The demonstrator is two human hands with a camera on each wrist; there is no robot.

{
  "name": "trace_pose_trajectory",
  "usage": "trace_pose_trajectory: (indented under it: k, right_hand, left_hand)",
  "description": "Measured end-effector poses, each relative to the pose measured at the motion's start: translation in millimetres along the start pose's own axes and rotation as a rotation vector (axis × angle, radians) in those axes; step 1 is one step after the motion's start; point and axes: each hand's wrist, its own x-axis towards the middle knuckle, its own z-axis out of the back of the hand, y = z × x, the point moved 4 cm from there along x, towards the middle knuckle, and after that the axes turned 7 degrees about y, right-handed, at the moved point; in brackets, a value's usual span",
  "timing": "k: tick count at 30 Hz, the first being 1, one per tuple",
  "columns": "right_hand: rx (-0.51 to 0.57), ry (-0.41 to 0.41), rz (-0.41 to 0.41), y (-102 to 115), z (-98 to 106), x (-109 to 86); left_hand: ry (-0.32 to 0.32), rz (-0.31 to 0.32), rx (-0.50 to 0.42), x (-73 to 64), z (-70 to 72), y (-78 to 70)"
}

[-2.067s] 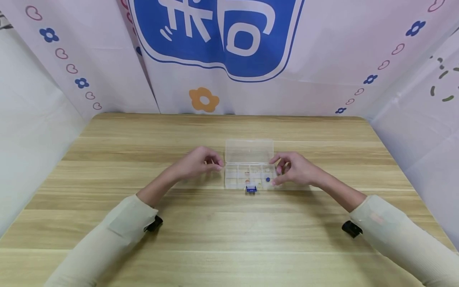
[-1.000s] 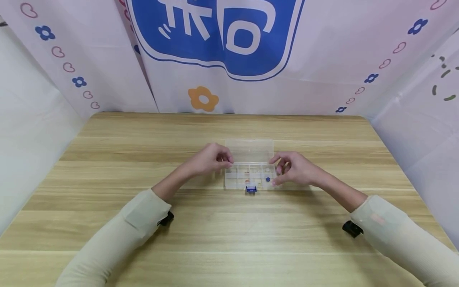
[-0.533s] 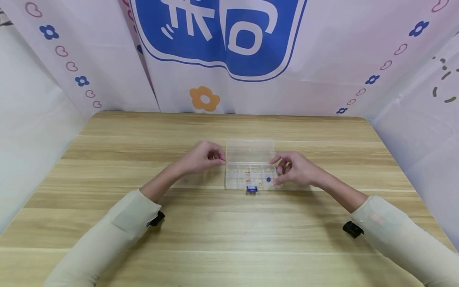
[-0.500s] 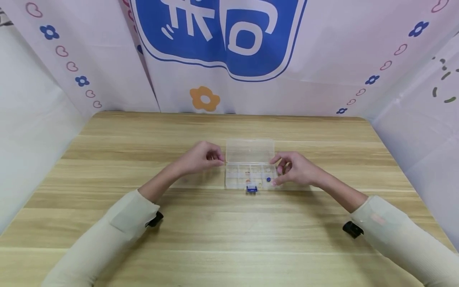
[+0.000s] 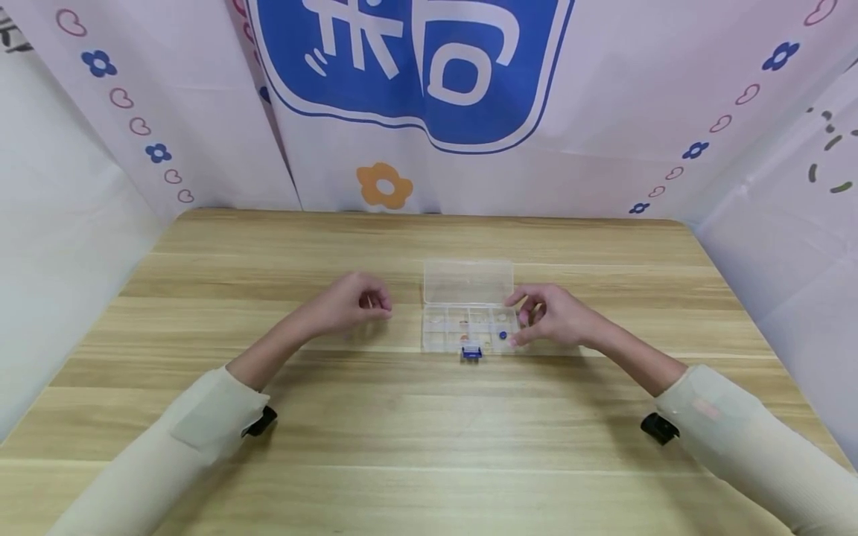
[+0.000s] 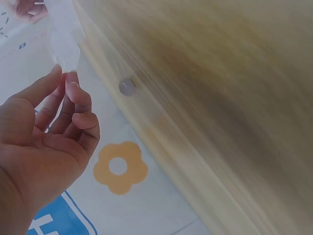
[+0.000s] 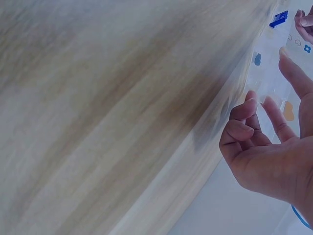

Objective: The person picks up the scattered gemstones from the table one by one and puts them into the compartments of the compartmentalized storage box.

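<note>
A clear plastic compartment box (image 5: 436, 344) lies on the table with its lid (image 5: 468, 283) folded back. Its front carries a blue latch (image 5: 471, 353). Inside are a small blue bead-like piece (image 5: 503, 335) and a few tiny orange or pale pieces. My right hand (image 5: 553, 316) grips the box's right end, thumb at the front corner, index finger by the hinge. My left hand (image 5: 345, 304) hovers left of the box, fingers curled and thumb tip against them; nothing shows between them. In the left wrist view, a small grey round piece (image 6: 127, 86) sits on the table near that hand.
The wood-grain table (image 5: 429, 447) ends at a white printed cloth (image 5: 603, 112) behind. Cream sleeves cover both forearms, with a black wrist mount (image 5: 260, 421) under the left one and another black mount (image 5: 660, 428) under the right.
My left hand moved right over the box's left compartments, then back left, clear of the box. My right hand stays gripping the box, which has not moved.
</note>
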Motion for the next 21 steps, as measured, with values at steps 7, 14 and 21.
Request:
trace_pose_trajectory:
  k: [7,14,21]
  right_hand:
    - [-0.003,0.003,0.000,0,0,0.7]
    - [-0.007,0.005,-0.009,1,0,-1.0]
    - [-0.008,0.002,-0.008,2,-1,-1.6]
  left_hand:
    - [0.019,-0.003,0.015,-11.5,4.4,8.1]
    - [0.041,0.011,0.050,-21.0,7.8,16.7]
    - [0.070,0.031,0.044,-30.8,10.7,22.7]
